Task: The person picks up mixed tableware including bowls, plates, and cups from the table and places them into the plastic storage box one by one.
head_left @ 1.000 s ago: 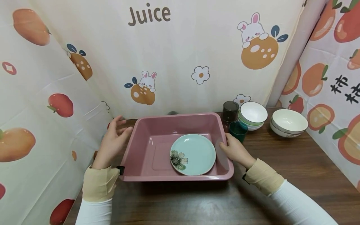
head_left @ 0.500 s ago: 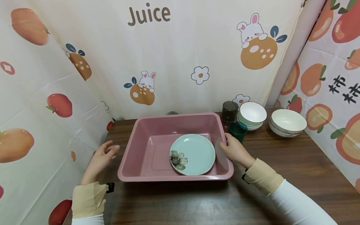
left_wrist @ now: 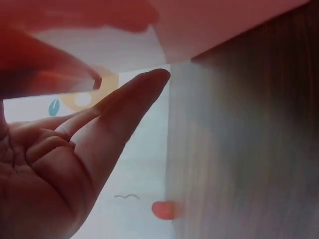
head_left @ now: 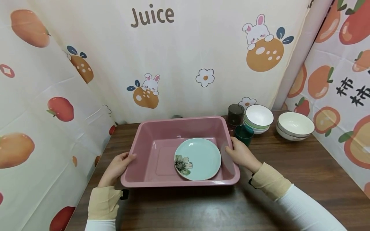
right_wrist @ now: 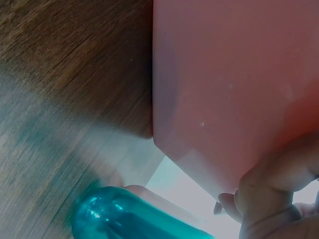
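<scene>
A pink rectangular basin (head_left: 163,144) stands on the dark wooden table in the head view. Inside it, toward the right, lies a pale turquoise plate (head_left: 203,157) with a flower print. At the basin's left rim my left hand (head_left: 114,168) holds on, thumb over the edge; in the left wrist view its fingers (left_wrist: 119,114) reach along the outer side. My right hand (head_left: 242,155) grips the right rim, thumb inside. The right wrist view shows curled fingers (right_wrist: 279,184) beside the basin's outer wall, partly cut off by the frame.
Close behind my right hand are a teal cup (head_left: 244,134) and a dark see-through cup (head_left: 235,115). Stacked white and green bowls (head_left: 258,117) and cream bowls (head_left: 296,124) sit at the back right. Printed cloths (head_left: 179,54) hang around the table.
My left hand drew away from the basin's left side, down and leftward, then came back to its left rim lower down. The right hand, basin and plate stay in place.
</scene>
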A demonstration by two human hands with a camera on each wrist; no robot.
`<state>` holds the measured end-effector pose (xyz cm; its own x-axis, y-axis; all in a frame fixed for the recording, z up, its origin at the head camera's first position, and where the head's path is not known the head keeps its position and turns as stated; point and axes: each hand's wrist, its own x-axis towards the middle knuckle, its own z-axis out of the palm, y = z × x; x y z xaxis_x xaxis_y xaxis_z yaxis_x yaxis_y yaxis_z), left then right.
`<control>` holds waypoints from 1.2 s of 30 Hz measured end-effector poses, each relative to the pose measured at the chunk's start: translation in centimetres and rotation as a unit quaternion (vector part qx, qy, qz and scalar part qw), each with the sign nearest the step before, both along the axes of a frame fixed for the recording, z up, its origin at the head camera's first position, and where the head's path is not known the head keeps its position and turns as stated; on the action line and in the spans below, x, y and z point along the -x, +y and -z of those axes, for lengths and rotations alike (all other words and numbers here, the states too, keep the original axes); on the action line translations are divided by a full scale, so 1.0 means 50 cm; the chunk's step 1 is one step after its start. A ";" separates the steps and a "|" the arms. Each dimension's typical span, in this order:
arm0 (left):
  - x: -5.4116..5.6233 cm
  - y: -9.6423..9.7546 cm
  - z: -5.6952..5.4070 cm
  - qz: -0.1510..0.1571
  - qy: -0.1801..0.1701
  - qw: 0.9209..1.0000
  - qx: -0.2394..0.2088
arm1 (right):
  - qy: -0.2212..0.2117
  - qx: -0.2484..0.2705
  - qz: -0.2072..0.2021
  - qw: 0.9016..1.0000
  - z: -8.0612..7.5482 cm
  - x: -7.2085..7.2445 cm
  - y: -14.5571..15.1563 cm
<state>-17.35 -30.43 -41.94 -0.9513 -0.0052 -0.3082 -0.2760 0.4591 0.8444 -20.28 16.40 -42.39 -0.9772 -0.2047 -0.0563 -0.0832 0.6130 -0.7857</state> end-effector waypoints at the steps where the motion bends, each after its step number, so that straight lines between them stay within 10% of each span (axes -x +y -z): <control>1: 0.001 0.002 0.002 0.001 0.001 1.000 0.001 | -0.001 0.000 -0.001 1.000 -0.001 0.000 0.000; 24: -0.005 0.012 0.004 -0.001 0.016 1.000 -0.007 | 0.011 -0.026 -0.013 1.000 -0.006 0.004 0.010; 36: -0.006 0.016 0.006 -0.007 0.008 1.000 -0.005 | 0.056 0.005 0.025 0.998 -0.069 0.011 0.081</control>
<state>-17.05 -29.63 -42.25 -0.9558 -0.0162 -0.2935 -0.2694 0.4475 0.8528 -20.81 20.43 -38.96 -0.9863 -0.1552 0.0558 -0.1401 0.6101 -0.7799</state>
